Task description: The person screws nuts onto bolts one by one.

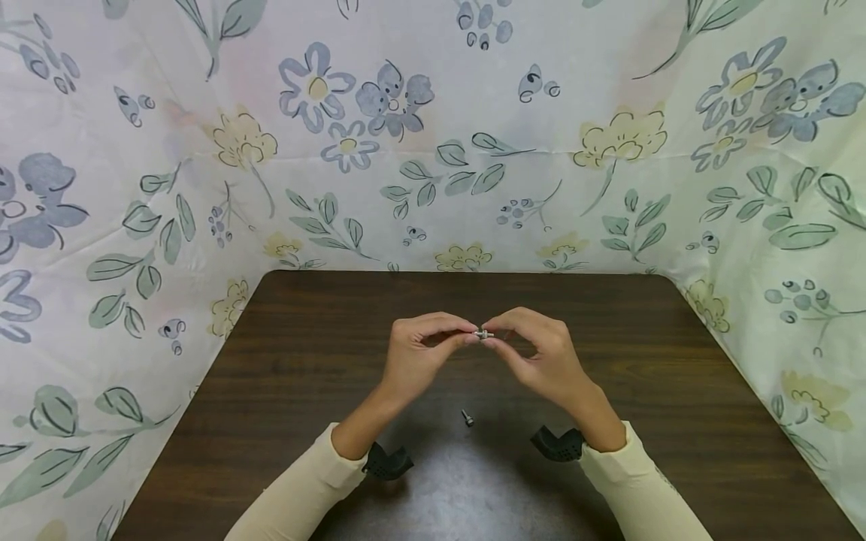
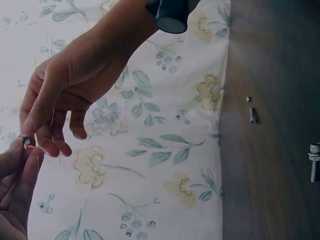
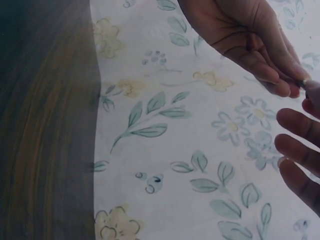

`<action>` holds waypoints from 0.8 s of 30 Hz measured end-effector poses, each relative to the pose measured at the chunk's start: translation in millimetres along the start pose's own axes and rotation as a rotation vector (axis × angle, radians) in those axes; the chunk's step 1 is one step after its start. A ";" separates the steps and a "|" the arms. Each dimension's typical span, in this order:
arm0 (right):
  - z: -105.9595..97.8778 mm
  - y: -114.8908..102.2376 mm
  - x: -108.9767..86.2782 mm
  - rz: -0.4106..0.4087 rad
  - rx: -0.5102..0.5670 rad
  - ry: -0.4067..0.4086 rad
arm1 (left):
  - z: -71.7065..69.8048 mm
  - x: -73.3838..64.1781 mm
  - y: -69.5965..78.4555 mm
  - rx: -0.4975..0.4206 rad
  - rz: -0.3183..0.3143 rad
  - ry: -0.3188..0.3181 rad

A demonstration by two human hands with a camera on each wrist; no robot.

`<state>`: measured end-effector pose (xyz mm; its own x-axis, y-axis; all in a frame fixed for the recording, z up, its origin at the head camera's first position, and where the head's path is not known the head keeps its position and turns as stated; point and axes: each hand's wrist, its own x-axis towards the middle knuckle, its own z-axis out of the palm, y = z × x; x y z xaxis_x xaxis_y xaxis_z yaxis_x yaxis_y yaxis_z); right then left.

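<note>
In front of me, both hands meet at a small metal bolt (image 1: 483, 334) with what looks like a nut around its middle. My left hand (image 1: 418, 349) pinches one end between thumb and forefinger. From the other side, my right hand (image 1: 544, 353) pinches the opposite end the same way. Fingertips cover much of the bolt, and only a sliver of metal shows in the wrist views. Below the hands, a second bolt (image 1: 468, 418) lies on the table, with a nut on its shank in the left wrist view.
The dark wooden table (image 1: 291, 376) has rounded far corners. Floral cloth (image 1: 433, 210) hangs behind it and along both sides. Farther across in the left wrist view lie a smaller bolt (image 2: 252, 116) and a tiny round metal piece (image 2: 248, 99).
</note>
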<state>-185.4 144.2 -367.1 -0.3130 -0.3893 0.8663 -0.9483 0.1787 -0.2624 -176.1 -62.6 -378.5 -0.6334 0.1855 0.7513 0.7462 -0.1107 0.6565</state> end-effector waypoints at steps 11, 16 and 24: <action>0.5 0.0 -1.3 0.022 -0.024 -0.004 | 2.5 -1.4 -0.1 -0.013 -0.002 -0.003; -0.4 -1.7 -1.7 0.061 -0.041 -0.002 | 2.3 -0.9 0.2 -0.006 -0.010 0.004; -3.5 -0.3 -0.1 0.002 -0.041 -0.006 | 1.3 -0.1 1.8 0.006 -0.025 0.013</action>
<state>-184.9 147.3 -365.7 -0.3153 -0.3948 0.8630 -0.9448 0.2162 -0.2463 -174.4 -61.5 -377.4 -0.6544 0.1757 0.7355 0.7314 -0.1000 0.6746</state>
